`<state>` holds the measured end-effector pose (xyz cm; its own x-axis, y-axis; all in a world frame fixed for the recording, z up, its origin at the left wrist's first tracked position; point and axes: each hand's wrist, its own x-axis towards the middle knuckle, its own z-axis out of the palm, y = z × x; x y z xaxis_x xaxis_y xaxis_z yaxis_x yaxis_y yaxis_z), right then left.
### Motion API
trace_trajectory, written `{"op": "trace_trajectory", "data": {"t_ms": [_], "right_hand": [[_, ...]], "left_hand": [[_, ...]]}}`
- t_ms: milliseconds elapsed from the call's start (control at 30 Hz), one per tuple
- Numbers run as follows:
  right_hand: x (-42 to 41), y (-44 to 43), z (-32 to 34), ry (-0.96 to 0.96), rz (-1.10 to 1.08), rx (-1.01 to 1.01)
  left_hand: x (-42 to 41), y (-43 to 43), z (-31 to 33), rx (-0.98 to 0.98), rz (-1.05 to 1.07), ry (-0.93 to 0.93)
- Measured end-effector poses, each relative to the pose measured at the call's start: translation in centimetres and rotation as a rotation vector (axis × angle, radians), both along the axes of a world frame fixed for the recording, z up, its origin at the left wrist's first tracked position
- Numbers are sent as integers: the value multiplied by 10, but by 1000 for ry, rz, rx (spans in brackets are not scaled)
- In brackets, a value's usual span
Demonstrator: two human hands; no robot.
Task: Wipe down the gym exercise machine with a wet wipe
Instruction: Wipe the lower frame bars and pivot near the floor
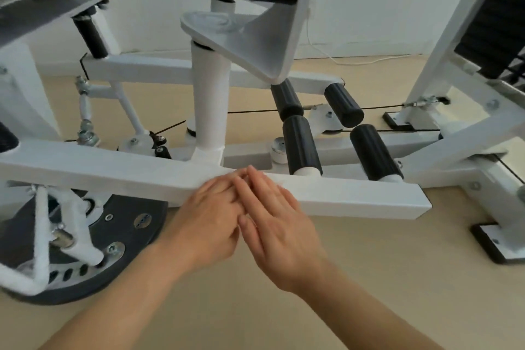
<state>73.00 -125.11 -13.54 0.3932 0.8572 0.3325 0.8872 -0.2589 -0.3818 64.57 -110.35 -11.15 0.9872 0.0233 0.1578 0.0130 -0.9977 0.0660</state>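
Head view, looking down on a white gym machine [85, 65] that stands on a pale wooden floor [255, 307]. Its long front beam [99, 167] runs across the picture and serves as the landmark.

Below the left end of the beam lies a dark round plate [127, 239] with bolts and slots, partly behind thin white struts. Above the beam, left of middle, a white upright post [210, 94] rises from it to a grey bracket [255, 37].

At the middle of the beam both hands meet. The left hand [210, 216] lies with its fingers stretched onto the near edge and top of the beam. The right hand [278, 224] is flat just beside it, its straight fingers overlapping the left fingers and touching the beam. Neither hand curls round anything. Whether a wipe lies under the fingers cannot be told.

Above the beam, right of the hands, four black foam rollers [301, 148] stand in two pairs. Further right, above the beam's end, a slanted white column [443, 45] holds a black weight stack [494, 23]. Below the right end of the beam sits a black-edged foot pad [494, 244].
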Motion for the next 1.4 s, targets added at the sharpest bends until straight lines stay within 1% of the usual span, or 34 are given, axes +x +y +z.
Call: {"op": "trace_trajectory", "data": {"t_ms": [67, 133, 200, 233, 300, 367, 400, 467, 533, 567, 633, 700, 767, 834, 934, 1034, 1100, 1167, 1200, 1267, 1334, 1400], "right_hand": [[3, -4, -4, -33, -19, -16], [5, -13, -12, -80, -82, -49], [10, -27, -19, -150, -224, -128], [13, -36, -19, -156, -322, -197], [23, -50, -8, -124, -503, -354], [27, -51, -2, -73, -608, -435], [23, -43, 2, -77, -618, -451], [7, -14, 3, -130, -541, -365], [-9, 19, -6, -189, -354, -286], [-13, 30, -7, -195, -261, -293], [-5, 31, -3, -233, -165, -267], [15, 6, -4, -288, -117, -280], [39, -28, -8, -296, -151, -349], [69, -62, -16, -263, -273, -403], [109, -105, -22, -158, -463, -451], [108, -103, -21, -63, -574, -384], [80, -76, -22, -62, -499, -283], [51, -53, -26, -117, -326, -166], [45, -50, -26, -145, -236, -138], [62, -63, -21, -248, -38, -183], [101, -93, -18, -421, 115, -266], [143, -128, -18, -525, 125, -369]], "left_hand": [[-3, 3, 3, -6, -25, -4], [-4, 2, 3, -43, -7, -43], [-3, -1, 0, -116, 40, -125], [0, -4, -2, -151, 64, -171], [4, -10, -7, -200, 128, -245], [8, -14, -8, -231, 171, -270], [9, -15, -8, -238, 183, -279], [9, -16, -9, -240, 197, -294], [9, -17, -7, -251, 193, -312], [8, -15, -6, -256, 191, -324], [5, -11, -2, -234, 178, -313], [3, -11, -3, -139, 148, -261], [6, -21, -7, -41, 140, -197], [12, -35, -14, 1, 154, -156], [20, -45, -13, -21, 213, -151], [32, -54, -5, -41, 232, -123], [41, -64, 1, -47, 246, -66], [46, -76, 8, -61, 257, -23], [48, -81, 14, -84, 275, -14], [47, -90, 25, -126, 320, 31], [47, -98, 36, -75, 351, 171], [49, -109, 47, 14, 383, 348]]}}
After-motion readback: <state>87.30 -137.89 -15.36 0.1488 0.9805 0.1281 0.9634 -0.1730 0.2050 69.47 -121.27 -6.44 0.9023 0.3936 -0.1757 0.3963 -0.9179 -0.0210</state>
